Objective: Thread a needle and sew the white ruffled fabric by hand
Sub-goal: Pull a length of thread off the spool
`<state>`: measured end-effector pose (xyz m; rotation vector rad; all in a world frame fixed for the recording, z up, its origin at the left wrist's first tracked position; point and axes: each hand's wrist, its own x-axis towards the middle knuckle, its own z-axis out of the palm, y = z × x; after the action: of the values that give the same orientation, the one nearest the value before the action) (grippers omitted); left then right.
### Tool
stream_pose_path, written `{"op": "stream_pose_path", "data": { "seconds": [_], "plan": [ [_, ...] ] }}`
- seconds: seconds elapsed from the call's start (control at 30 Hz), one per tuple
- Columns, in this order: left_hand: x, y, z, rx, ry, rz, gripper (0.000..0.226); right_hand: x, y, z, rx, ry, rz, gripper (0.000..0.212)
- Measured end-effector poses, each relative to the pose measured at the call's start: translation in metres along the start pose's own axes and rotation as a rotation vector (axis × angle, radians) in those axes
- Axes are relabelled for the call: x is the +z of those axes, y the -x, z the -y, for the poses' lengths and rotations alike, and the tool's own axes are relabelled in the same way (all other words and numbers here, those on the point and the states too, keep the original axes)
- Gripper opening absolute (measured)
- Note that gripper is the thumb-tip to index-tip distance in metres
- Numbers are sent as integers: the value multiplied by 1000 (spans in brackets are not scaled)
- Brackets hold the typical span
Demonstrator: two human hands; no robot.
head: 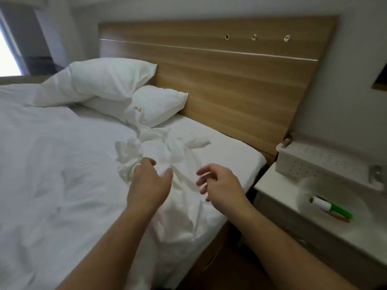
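I have both arms stretched out over the bed [52,164], hands apart from each other. My left hand [148,185] is down on the white ruffled fabric [150,151], which lies crumpled on the sheet near the right edge of the mattress, just below the two pillows [109,80]; the fingers curl toward a bunched fold at its left side, but with the blur I cannot tell whether they actually hold the cloth or merely touch it. My right hand [217,183] hovers just right of it, fingers spread and loosely bent, holding nothing. I can't make out a needle or thread anywhere. Behind the pillows stands the wooden headboard [230,80]. To my right is a white bedside table [272,185] with a perforated white basket [314,162] and, nearer me, a green-and-white pen-like item [328,208] lying in a clear dish.
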<state>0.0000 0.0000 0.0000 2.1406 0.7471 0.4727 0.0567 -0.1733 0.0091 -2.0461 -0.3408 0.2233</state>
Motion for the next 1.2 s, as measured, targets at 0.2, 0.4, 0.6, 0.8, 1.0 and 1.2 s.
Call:
{"op": "stream_pose_path", "data": {
  "seconds": [0.2, 0.4, 0.6, 0.8, 1.0, 1.2],
  "plan": [
    [13, -38, 19, -24, -324, 120, 26, 41, -73, -4, 48, 417, 124, 51],
    [-3, -60, 25, -49, 6, -49, 17, 27, -101, -10, -111, 337, -51, 16],
    [-28, -59, -2, -41, 458, -24, 24, -14, -91, 19, -107, -84, -96, 11],
    [-22, -45, -5, -8, 318, 53, 13, -26, -63, 36, -86, -23, 473, 35],
    [-16, -37, 8, -1, 343, 180, 9, 16, -105, 16, -456, 493, 256, 79],
    [-16, -35, 10, 169, 118, 101, 32, 22, -129, 11, -510, 417, 112, 33]
  ]
}}
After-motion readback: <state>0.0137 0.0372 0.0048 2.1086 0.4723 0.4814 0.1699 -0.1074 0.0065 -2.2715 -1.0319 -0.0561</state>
